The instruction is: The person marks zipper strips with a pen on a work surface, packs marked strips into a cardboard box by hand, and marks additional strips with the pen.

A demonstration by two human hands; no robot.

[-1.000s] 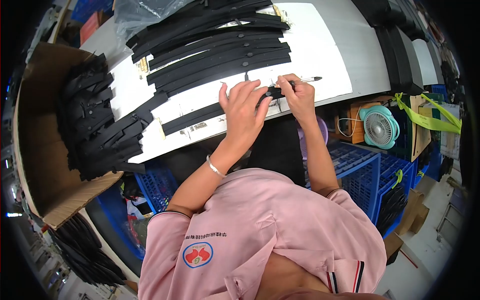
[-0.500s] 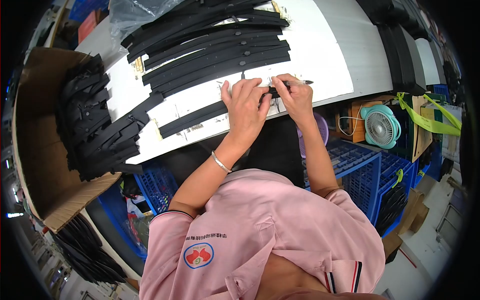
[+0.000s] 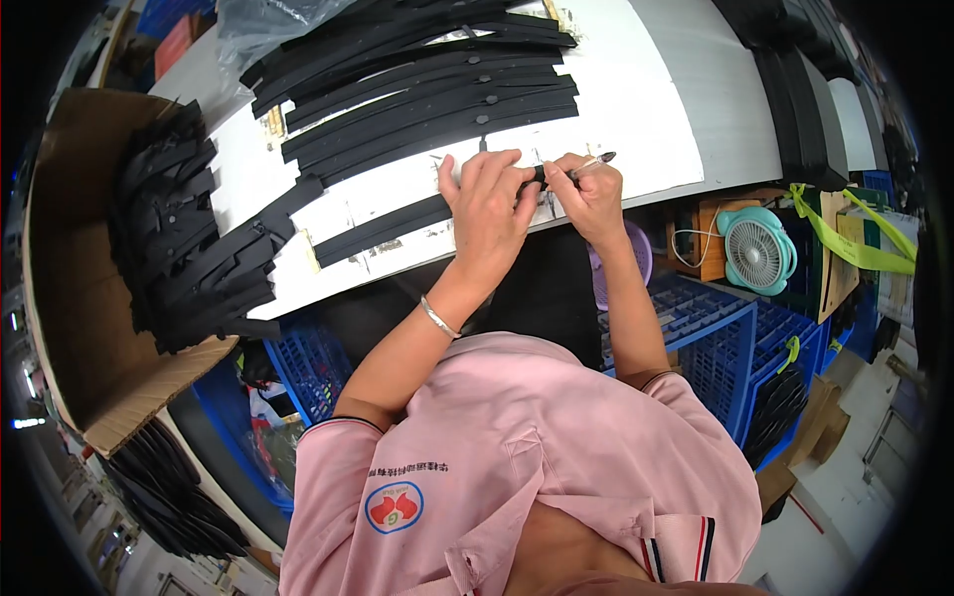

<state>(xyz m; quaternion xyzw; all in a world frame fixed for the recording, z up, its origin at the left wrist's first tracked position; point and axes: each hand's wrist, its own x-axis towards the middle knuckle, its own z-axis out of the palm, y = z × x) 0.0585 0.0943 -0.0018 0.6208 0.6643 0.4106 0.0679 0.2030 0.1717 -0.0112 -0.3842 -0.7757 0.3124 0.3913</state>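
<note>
A black fabric strip (image 3: 383,230) lies along the front edge of the white work surface. My left hand (image 3: 489,211) is over its right part, fingers bent and pressing it down, thumb and index finger close to its end. Pinched in my right hand (image 3: 593,204) is a pen (image 3: 596,162), tilted with its back end up and to the right. The pen's tip is near the strip's end beside my left fingertips; the exact contact is hidden by my fingers. Beyond my hands, several black strips (image 3: 427,119) with small round dark spots lie side by side.
At left, a cardboard box (image 3: 75,258) lies beside a heap of black strips (image 3: 169,233). Clear plastic (image 3: 273,40) rests at the back left. Black stacks (image 3: 800,109) stand at right, above a small teal fan (image 3: 755,250). Blue crates (image 3: 720,348) are below the table.
The pen has tipped so its back end points higher than before. My right hand has shifted very slightly; my left hand stays on the strip.
</note>
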